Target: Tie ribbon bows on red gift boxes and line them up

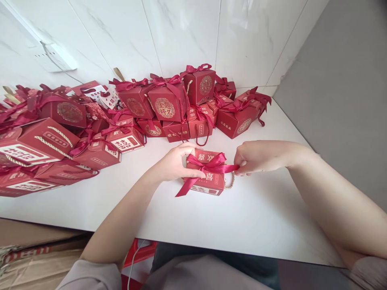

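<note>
While the left hand clamps curled fingers on one small red card box, thumb pressed to its front, the right hand pinches thumb and fingers together on the right tail of one satin ribbon.

Box: rectangular, matte, printed white and gold, lying on the smooth white table, mid-front. One glossy bow on top. One twisted gold cord handle at its right side.

Behind: pile of like boxes, over a dozen, overlapping, exact count not readable.

Bright, even daylight — soft shadows, wide-angle bowing at edges.
</note>
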`<state>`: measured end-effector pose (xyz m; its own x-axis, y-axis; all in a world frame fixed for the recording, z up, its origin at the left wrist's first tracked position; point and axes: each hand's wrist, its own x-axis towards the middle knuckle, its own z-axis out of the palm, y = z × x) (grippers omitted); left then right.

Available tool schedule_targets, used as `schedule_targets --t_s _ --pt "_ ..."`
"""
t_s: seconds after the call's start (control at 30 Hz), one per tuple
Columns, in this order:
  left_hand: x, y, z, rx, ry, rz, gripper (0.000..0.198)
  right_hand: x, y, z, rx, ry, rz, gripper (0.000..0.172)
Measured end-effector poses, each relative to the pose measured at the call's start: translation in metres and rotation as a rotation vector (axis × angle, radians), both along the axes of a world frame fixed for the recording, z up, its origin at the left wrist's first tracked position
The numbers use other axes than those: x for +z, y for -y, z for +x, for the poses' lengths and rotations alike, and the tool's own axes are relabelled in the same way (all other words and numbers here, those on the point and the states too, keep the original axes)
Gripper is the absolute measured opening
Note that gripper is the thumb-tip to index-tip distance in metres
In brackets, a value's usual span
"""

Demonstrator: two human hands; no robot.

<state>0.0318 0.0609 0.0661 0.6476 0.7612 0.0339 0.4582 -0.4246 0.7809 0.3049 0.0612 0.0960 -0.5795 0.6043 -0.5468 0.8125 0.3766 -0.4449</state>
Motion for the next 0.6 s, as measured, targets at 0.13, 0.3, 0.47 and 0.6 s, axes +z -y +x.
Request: schedule_targets --t_s 0.13,0.3,0.47,0.6 --pt "0.0 0.0 0.0 -0.001 -0.005 -0.01 0.042 0.007 -0.003 0.009 0.023 -0.126 0.013 0.011" --pt "0.002 0.001 0.0 -0.006 -0.002 -0.006 0.04 0.014 -0.003 0.01 -0.205 -0.31 0.048 0.018" --pt "0.002 0.001 0.0 -0.004 0.003 -0.009 0.04 0.008 -0.007 0.001 -0.199 -0.616 -0.219 0.033" --pt "0.0 0.001 0.0 0.007 0.018 -0.017 0.042 -0.001 -0.008 -0.006 -0.134 -0.625 -0.304 0.037"
